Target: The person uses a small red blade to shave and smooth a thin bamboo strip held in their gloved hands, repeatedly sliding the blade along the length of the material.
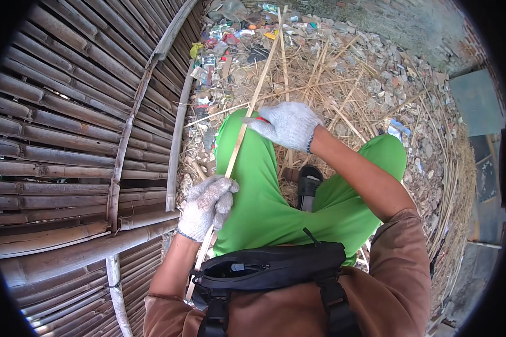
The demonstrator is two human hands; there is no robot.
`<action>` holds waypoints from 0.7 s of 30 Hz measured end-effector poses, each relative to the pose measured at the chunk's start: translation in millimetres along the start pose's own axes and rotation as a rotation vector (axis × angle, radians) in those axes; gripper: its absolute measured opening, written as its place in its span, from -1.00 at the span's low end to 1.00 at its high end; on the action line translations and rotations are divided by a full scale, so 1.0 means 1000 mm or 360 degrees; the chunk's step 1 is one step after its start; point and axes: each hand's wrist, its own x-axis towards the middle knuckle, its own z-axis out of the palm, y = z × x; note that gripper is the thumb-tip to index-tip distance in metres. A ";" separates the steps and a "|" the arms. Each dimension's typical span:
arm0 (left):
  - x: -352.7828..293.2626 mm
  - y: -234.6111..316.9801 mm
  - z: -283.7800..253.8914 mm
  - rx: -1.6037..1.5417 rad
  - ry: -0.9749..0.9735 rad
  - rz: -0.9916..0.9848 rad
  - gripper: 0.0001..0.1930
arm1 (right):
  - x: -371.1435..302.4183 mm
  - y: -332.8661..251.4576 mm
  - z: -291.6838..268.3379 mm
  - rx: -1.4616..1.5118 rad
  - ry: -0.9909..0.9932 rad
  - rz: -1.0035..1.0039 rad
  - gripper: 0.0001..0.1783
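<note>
A long, pale bamboo strip [236,147] runs slantwise across my left thigh, from beside my hip up toward the littered ground ahead. My left hand [207,203], in a greyish knit glove, is closed around its lower part. Higher up, my right hand [291,123], gloved the same way, grips a small knife [251,121]. A bit of red shows at the knife's handle, most of which the glove hides. Its short blade lies across the strip, over my left knee.
A bamboo slat wall [67,129] stands close on my left. Thin bamboo strips [323,81], shavings and litter cover the ground ahead. A black bag [270,268] lies against my front, above my green trousers [258,196]. Grey panels [475,104] lean at the far right.
</note>
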 end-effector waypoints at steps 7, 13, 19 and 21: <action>0.006 0.000 -0.001 0.0024 -0.0018 0.0021 -0.72 | 0.005 0.006 -0.003 -0.0019 -0.0065 -0.0021 -0.22; -0.011 -0.001 -0.009 -0.0030 0.0024 -0.0050 -0.71 | 0.016 0.037 0.000 -0.0037 -0.0060 0.0151 -0.24; -0.024 -0.008 -0.022 -0.0098 -0.0023 -0.0077 -0.70 | 0.019 0.043 0.011 0.0060 0.0000 0.0073 -0.23; -0.028 -0.012 -0.029 -0.0094 -0.0037 -0.0089 -0.71 | 0.022 0.042 0.011 0.0077 0.0008 0.0042 -0.23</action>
